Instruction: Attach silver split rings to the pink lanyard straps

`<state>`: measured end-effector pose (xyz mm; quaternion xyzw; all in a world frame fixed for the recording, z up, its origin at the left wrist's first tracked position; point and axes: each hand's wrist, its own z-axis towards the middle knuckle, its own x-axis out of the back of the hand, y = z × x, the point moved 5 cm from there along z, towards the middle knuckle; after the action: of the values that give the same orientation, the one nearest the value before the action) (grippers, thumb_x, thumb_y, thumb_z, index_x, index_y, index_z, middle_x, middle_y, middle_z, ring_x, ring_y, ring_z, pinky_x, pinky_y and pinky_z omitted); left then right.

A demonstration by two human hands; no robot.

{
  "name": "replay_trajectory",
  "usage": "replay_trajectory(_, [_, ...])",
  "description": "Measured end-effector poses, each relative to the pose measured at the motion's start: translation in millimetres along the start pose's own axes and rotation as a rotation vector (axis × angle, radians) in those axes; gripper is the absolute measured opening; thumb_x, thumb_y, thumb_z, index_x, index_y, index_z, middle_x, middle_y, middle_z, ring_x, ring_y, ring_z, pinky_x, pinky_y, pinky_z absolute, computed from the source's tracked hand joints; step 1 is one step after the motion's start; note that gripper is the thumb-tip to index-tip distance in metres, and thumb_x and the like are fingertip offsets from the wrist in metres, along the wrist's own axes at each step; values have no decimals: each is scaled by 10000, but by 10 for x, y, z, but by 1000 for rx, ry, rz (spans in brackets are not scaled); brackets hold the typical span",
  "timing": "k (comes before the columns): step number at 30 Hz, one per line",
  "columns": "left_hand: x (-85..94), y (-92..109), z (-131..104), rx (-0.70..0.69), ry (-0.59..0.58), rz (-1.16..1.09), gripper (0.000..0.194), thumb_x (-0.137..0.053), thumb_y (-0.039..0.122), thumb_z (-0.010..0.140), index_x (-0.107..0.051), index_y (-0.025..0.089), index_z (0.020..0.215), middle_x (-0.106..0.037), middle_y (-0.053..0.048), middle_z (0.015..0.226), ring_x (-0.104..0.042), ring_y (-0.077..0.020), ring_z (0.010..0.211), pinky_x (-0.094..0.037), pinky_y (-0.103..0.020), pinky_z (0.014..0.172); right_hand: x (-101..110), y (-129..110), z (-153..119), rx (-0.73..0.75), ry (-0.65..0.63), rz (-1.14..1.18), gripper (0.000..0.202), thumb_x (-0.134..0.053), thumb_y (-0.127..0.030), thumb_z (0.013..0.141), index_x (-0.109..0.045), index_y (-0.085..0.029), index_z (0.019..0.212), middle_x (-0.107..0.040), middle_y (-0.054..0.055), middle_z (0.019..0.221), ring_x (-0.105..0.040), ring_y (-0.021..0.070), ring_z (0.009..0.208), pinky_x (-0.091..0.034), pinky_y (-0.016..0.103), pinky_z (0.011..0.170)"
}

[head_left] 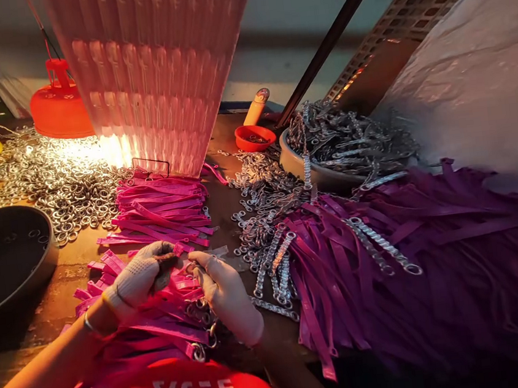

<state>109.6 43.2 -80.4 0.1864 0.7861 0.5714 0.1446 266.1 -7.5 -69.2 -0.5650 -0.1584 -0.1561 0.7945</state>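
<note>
My left hand (138, 276), in a pale dotted glove, is closed with thumb and fingers around the end of a pink strap (183, 249). Close beside it, my right hand (226, 296), gloved as well, pinches its fingertips together near that same end; whatever lies between them is too small to make out. Beneath both hands spreads a pile of pink straps (158, 340), some with metal rings (198, 351) at their ends. Just beyond lies a neater stack of pink straps (161, 207).
Loose metal rings (74, 201) heap up under a red lamp (58, 110). A dark basin (7, 263) stands at left, with short chains (265, 212) to the right. A chain-filled bowl (297, 162) sits behind purple straps (379, 280). A corrugated sheet (158, 75) rises at the back.
</note>
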Motion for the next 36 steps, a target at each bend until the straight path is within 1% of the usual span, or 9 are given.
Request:
replay_trajectory(6, [-47, -150, -394, 19, 148, -197, 417, -566, 550, 898, -464, 198, 700, -363, 77, 478, -274, -55, 342, -210, -189, 339, -209, -243, 49, 133, -114, -405, 210, -490, -205, 953, -672, -216, 1056, -712, 29, 793, -625, 178, 730, -409, 285, 690])
replay_trajectory(9, [-20, -153, -471, 4, 154, 1, 381, -590, 499, 892, -488, 194, 689, -423, 54, 494, -330, -76, 396, -237, -203, 384, -278, -343, -34, 351, -166, -670, 237, -447, -140, 928, -656, -162, 1039, -654, 58, 744, -549, 198, 679, -337, 323, 654])
replay_trajectory(13, [-15, -147, -540, -183, 124, 396, 176, -659, 310, 846, -631, 182, 727, -630, -28, 700, -510, -145, 620, -374, -236, 573, -305, -328, -148, 524, -237, -837, 238, -464, -113, 876, -636, -142, 1039, -609, 64, 733, -488, 211, 658, -290, 344, 628])
replay_trajectory(18, [-131, -349, -598, -193, 63, 378, 109, -636, 271, 847, -660, 194, 774, -651, -31, 744, -539, -170, 665, -398, -248, 628, -346, -241, -228, 395, -164, -768, 163, -510, -152, 887, -650, -179, 967, -640, 45, 732, -538, 207, 672, -308, 338, 629])
replay_trajectory(21, [-146, -440, -670, -147, 140, 246, 228, -564, 341, 912, -569, 184, 746, -552, 19, 638, -446, -126, 581, -352, -223, 559, -383, -246, -285, 302, -53, -725, 175, -490, -149, 910, -656, -182, 956, -659, 37, 706, -557, 188, 644, -309, 324, 621])
replay_trajectory(24, [-107, -424, -738, -172, 227, 263, 260, -595, 357, 899, -548, 172, 721, -529, 27, 635, -430, -120, 608, -335, -218, 562, -416, -289, -321, 304, -44, -761, 168, -496, -152, 907, -660, -187, 921, -654, 34, 664, -544, 182, 606, -292, 320, 602])
replay_trajectory(29, [-114, -308, -727, -241, 85, 437, 163, -565, 227, 873, -641, 156, 748, -629, -4, 701, -501, -144, 651, -353, -241, 599, -403, -336, -348, 419, -6, -794, 233, -447, -139, 928, -666, -149, 1006, -628, 31, 617, -538, 183, 572, -305, 319, 587])
replay_trajectory(32, [-129, -261, -729, -297, 15, 409, 152, -557, 178, 851, -692, 145, 793, -668, -24, 755, -547, -163, 692, -399, -257, 657, -363, -295, -370, 330, 3, -664, 221, -451, -170, 946, -651, -169, 1040, -670, 26, 669, -580, 171, 603, -365, 296, 615])
replay_trajectory(36, [-147, -307, -786, -213, -2, 139, 248, -565, 325, 902, -698, 116, 894, -602, -3, 648, -459, -110, 552, -370, -232, 551, -239, -328, -404, 172, -99, -408, 223, -466, -219, 970, -602, -201, 1145, -730, 46, 890, -656, 171, 780, -450, 273, 717])
